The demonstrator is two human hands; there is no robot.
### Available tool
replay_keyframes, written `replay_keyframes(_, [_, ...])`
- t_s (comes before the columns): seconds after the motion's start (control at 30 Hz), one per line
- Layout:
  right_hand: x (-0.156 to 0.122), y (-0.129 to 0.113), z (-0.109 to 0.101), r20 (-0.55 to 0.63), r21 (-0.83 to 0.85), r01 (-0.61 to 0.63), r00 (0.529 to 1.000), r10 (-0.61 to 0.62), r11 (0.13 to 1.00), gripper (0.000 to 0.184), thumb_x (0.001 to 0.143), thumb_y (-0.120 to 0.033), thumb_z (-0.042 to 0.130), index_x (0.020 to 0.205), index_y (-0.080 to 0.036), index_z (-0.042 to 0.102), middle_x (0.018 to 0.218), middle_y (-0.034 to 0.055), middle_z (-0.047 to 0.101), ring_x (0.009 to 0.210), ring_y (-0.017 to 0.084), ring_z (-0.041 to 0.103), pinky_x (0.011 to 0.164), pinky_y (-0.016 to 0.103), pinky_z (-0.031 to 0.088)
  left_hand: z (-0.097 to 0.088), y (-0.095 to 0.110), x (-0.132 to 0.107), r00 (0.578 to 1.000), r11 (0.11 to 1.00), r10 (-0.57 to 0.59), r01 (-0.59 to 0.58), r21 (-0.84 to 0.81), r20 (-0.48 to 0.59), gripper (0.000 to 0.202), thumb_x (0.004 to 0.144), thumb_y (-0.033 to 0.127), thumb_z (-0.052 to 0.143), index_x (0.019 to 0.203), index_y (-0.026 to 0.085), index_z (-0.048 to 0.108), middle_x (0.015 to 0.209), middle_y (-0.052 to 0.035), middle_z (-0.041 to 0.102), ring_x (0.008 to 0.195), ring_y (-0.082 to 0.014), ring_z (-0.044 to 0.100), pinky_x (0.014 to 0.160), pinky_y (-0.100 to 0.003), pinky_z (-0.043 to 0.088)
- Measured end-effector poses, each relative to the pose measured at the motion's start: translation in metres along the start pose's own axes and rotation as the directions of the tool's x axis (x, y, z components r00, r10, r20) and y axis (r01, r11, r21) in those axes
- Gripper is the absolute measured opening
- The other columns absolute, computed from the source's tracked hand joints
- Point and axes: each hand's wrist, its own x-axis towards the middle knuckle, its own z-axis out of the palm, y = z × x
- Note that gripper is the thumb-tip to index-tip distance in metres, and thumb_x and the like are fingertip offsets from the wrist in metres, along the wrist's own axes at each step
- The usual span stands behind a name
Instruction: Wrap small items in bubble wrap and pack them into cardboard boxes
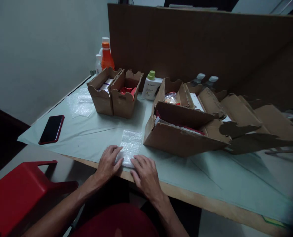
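A clear bubble wrap piece (131, 141) lies flat at the table's front edge, its near end looking folded into a thicker layer. My left hand (109, 161) holds its left side, with the index finger and thumb resting along the wrap. At the near right corner, my right hand (145, 172) grips it, fingers on top and thumb lower down by the table edge. Whether anything lies inside the wrap I cannot make out.
Loose bubble wrap sheets (81, 102) and a phone (52, 129) lie left. Open cardboard boxes (123, 107) stand behind, and a larger cardboard box (183, 140) is at right. A white bottle (150, 88) and orange bottle (107, 61) stand at the back. A red stool (20, 191) is lower left.
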Motion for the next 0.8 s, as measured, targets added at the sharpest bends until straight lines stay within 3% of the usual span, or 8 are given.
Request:
replay_keyframes(0.1, [0.004,0.002,0.003,0.014,0.095,-0.051,0.999,0.049,0.994,0.026,0.094,-0.012,0.054,0.115,-0.022,0.067,0.113,0.0087,0.073,0.108,0.025,0.064,0.094,0.044,0.046,-0.010,0.003,-0.008,0.992,0.992,0.124,-0.123,-0.037,0.023,0.037,0.090,0.025,0.060,0.127,0.021,0.060,0.125,-0.0138,0.062,0.117,-0.0293,0.056,0.100,-0.049,0.047])
replay_keyframes(0.2, [0.002,0.003,0.002,0.058,0.232,-0.129,0.991,0.119,0.964,0.023,0.097,-0.016,0.054,0.113,-0.022,0.069,0.105,0.0056,0.076,0.097,0.022,0.067,0.091,0.040,0.047,-0.020,0.003,-0.015,0.981,0.979,0.164,-0.148,-0.140,0.108,0.034,0.091,0.020,0.057,0.125,0.022,0.060,0.112,-0.0101,0.068,0.108,-0.0257,0.060,0.095,-0.044,0.049])
replay_keyframes(0.33, [-0.001,0.002,-0.002,-0.017,0.141,-0.203,0.978,0.207,0.969,0.026,0.097,-0.021,0.054,0.121,-0.020,0.066,0.118,0.0102,0.071,0.107,0.026,0.064,0.091,0.043,0.047,-0.013,-0.003,-0.004,0.993,0.992,0.035,-0.021,-0.124,0.116,0.037,0.092,0.022,0.057,0.129,0.020,0.058,0.105,-0.0087,0.070,0.096,-0.0235,0.062,0.087,-0.039,0.052])
replay_keyframes(0.4, [0.000,0.000,-0.001,-0.072,0.038,-0.178,0.981,0.180,0.983,0.028,0.097,-0.022,0.056,0.123,-0.020,0.065,0.127,0.0128,0.067,0.115,0.029,0.059,0.094,0.046,0.045,-0.004,-0.007,0.010,0.997,0.999,-0.006,0.009,-0.037,0.073,0.036,0.092,0.024,0.058,0.127,0.019,0.059,0.107,-0.0098,0.069,0.096,-0.0251,0.062,0.087,-0.041,0.051])
replay_keyframes(0.5, [0.007,0.000,0.005,-0.009,-0.028,-0.087,0.996,0.087,0.996,0.030,0.093,-0.020,0.061,0.123,-0.021,0.065,0.129,0.0126,0.065,0.118,0.030,0.056,0.098,0.047,0.043,0.006,-0.009,0.026,0.999,0.997,-0.030,0.029,0.070,0.014,0.032,0.091,0.025,0.057,0.122,0.017,0.063,0.107,-0.0114,0.068,0.099,-0.0277,0.061,0.090,-0.044,0.050])
replay_keyframes(0.63, [0.017,0.009,0.013,-0.017,0.047,-0.125,0.992,0.126,0.991,0.028,0.093,-0.017,0.058,0.119,-0.021,0.067,0.119,0.0111,0.071,0.111,0.029,0.061,0.094,0.046,0.046,-0.003,-0.005,0.020,0.987,0.983,-0.149,0.142,-0.117,-0.057,0.033,0.091,0.031,0.057,0.121,0.017,0.063,0.107,-0.0111,0.067,0.102,-0.0270,0.063,0.093,-0.045,0.050])
replay_keyframes(0.7, [0.020,0.012,0.015,-0.058,0.173,-0.216,0.972,0.228,0.961,0.025,0.095,-0.020,0.055,0.115,-0.020,0.069,0.112,0.0102,0.074,0.106,0.027,0.064,0.092,0.044,0.047,-0.010,0.001,0.008,0.938,0.872,-0.345,0.307,-0.381,-0.036,0.041,0.090,0.038,0.059,0.125,0.017,0.060,0.111,-0.0113,0.067,0.103,-0.0254,0.065,0.090,-0.042,0.053])
replay_keyframes(0.8, [0.021,0.008,0.013,-0.023,0.425,-0.330,0.927,0.375,0.843,0.025,0.095,-0.028,0.055,0.111,-0.019,0.071,0.106,0.0082,0.075,0.099,0.024,0.068,0.089,0.038,0.051,-0.012,0.015,-0.004,0.816,0.498,-0.547,0.497,-0.710,0.188,0.054,0.081,0.044,0.068,0.126,0.015,0.058,0.117,-0.0126,0.068,0.106,-0.0249,0.067,0.090,-0.038,0.055])
